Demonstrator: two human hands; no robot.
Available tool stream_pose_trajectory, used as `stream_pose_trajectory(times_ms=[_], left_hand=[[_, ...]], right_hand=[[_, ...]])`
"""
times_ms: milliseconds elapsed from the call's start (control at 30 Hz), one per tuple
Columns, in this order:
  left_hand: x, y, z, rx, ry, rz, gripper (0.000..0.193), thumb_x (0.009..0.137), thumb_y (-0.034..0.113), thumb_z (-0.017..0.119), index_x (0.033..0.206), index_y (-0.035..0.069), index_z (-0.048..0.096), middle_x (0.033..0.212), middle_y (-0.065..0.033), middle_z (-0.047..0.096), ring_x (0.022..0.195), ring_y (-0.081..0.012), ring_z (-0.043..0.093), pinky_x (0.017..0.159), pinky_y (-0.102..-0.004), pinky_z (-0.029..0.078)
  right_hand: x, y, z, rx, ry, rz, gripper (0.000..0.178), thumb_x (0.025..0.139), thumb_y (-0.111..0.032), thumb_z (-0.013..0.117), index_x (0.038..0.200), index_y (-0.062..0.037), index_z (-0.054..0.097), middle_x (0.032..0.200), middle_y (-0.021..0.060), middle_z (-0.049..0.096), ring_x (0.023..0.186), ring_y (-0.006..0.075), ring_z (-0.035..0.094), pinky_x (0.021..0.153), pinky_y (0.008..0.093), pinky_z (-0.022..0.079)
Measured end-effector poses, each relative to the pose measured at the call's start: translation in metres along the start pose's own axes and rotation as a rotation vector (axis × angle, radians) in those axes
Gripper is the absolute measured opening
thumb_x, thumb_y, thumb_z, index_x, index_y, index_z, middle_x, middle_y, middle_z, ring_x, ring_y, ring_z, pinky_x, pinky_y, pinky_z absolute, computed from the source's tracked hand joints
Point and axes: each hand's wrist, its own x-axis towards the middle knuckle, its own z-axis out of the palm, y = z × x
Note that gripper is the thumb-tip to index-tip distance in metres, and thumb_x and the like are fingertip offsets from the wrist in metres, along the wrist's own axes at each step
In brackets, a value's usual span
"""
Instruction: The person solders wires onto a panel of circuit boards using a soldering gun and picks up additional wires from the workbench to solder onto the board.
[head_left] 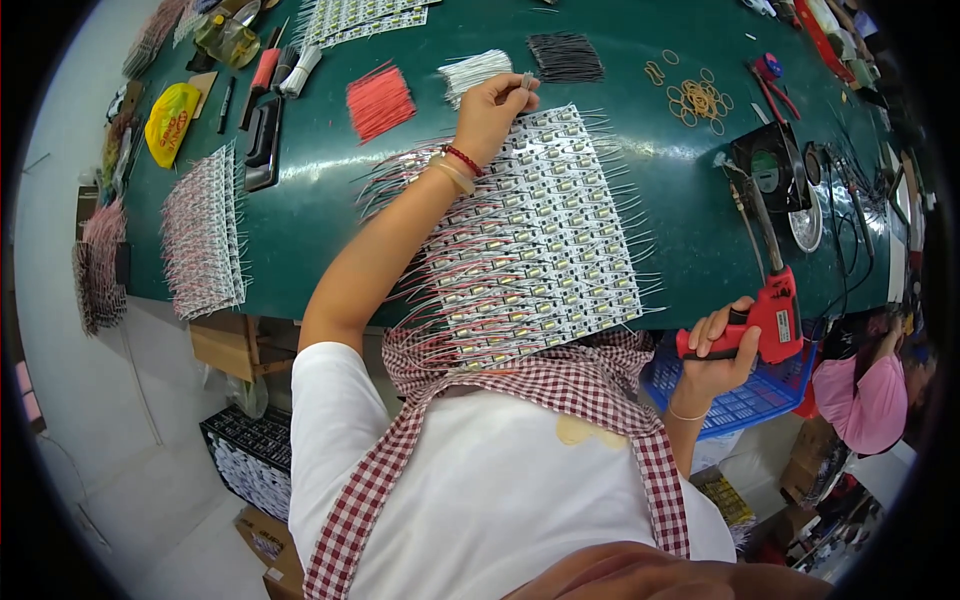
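Observation:
My right hand (718, 350) grips a red soldering gun (778, 318) by its handle, its long metal barrel pointing up toward a black square fan-like unit (775, 165). My left hand (495, 108) is pinched at the far edge of a white panel of small circuit boards (545, 235). A small greyish thing shows at those fingertips; I cannot make out what it is. Red and white wires stick out from the panel's left side, thin pale ones from its right. Just beyond the left hand lie a pile of white wires (475, 72) and a pile of black wires (566, 58).
Red wires (380, 103) lie in a pile at the left. Farther left are stacked wired panels (205, 232), a black case (263, 145) and a yellow bag (172, 123). Rubber bands (698, 100) and pliers (775, 88) lie toward the right. A blue basket (760, 395) stands below the table edge.

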Motion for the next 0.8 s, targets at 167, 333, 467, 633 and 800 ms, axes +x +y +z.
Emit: stream_pose_trajectory(times_ms=[167, 333, 467, 633, 800], left_hand=[[-0.001, 0.015, -0.002, -0.032, 0.020, 0.036, 0.018, 0.089, 0.007, 0.057, 0.101, -0.005, 0.065, 0.088, -0.0092, 0.068, 0.079, -0.0142, 0.066, 0.072, -0.0242, 0.054], [0.000, 0.011, -0.011, -0.007, 0.037, 0.007, 0.016, 0.088, 0.008, 0.059, 0.096, -0.005, 0.064, 0.085, -0.0082, 0.068, 0.075, -0.0126, 0.064, 0.072, -0.0243, 0.053], [-0.002, 0.022, -0.022, 0.210, -0.021, 0.027, 0.014, 0.087, 0.008, 0.061, 0.092, -0.005, 0.063, 0.082, -0.0065, 0.067, 0.070, -0.0098, 0.061, 0.069, -0.0231, 0.051], [-0.011, 0.028, -0.044, 0.615, -0.068, 0.246, 0.013, 0.081, 0.011, 0.066, 0.092, 0.004, 0.069, 0.079, -0.0109, 0.067, 0.068, -0.0209, 0.064, 0.064, -0.0290, 0.050], [-0.020, 0.028, -0.052, 0.976, -0.204, 0.550, 0.011, 0.079, 0.006, 0.066, 0.090, 0.005, 0.069, 0.078, -0.0085, 0.061, 0.070, -0.0240, 0.060, 0.062, -0.0319, 0.049]], right_hand=[[0.002, 0.000, 0.005, -0.007, -0.032, 0.002, 0.041, 0.097, -0.036, 0.044, 0.116, 0.0011, 0.046, 0.069, 0.0092, 0.052, 0.044, 0.0112, 0.044, 0.045, 0.0234, 0.040], [0.002, 0.001, 0.011, -0.025, -0.018, -0.005, 0.042, 0.098, -0.035, 0.041, 0.116, 0.0032, 0.044, 0.067, 0.0077, 0.049, 0.044, 0.0100, 0.042, 0.044, 0.0224, 0.040], [0.005, -0.001, 0.019, -0.026, -0.008, 0.025, 0.043, 0.099, -0.035, 0.041, 0.117, 0.0040, 0.043, 0.068, 0.0078, 0.050, 0.044, 0.0098, 0.042, 0.043, 0.0227, 0.040], [0.018, -0.005, 0.036, -0.155, -0.032, 0.075, 0.045, 0.097, -0.032, 0.045, 0.118, 0.0081, 0.042, 0.065, 0.0093, 0.051, 0.043, 0.0113, 0.045, 0.042, 0.0254, 0.043], [0.036, 0.009, 0.070, -0.250, -0.021, 0.145, 0.046, 0.097, -0.031, 0.048, 0.117, 0.0098, 0.045, 0.065, 0.0100, 0.053, 0.043, 0.0117, 0.048, 0.044, 0.0261, 0.046]])
